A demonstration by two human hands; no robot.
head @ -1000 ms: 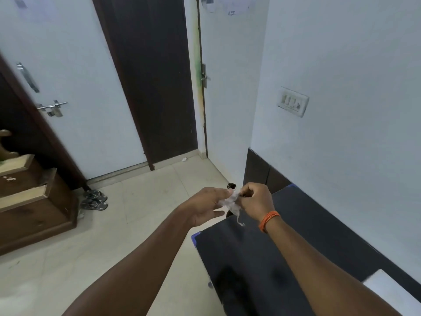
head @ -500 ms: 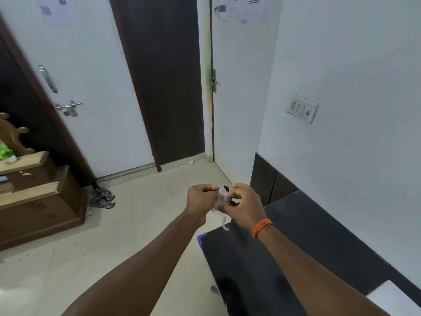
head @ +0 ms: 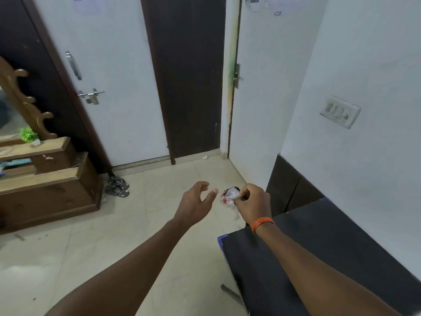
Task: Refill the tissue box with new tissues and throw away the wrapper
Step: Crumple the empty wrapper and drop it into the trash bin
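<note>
A crumpled clear wrapper [head: 229, 195] with red and black print is pinched in my right hand [head: 252, 201], which wears an orange wrist thread. It is held in the air over the floor, just past the corner of the black table [head: 319, 242]. My left hand [head: 196, 201] hovers a little to the left of the wrapper, fingers spread and holding nothing. No tissue box is in view.
A wooden dresser [head: 45, 185] with a mirror and a small green plant [head: 28, 134] stands at the left. Sandals [head: 117, 186] lie beside it on the tiled floor. A white door [head: 109, 87] and a dark door [head: 189, 76] are ahead. A switch plate [head: 340, 111] is on the right wall.
My left hand has let go of the wrapper and opened, moving away to the left. The right hand keeps the wrapper. The view has shifted slightly left.
</note>
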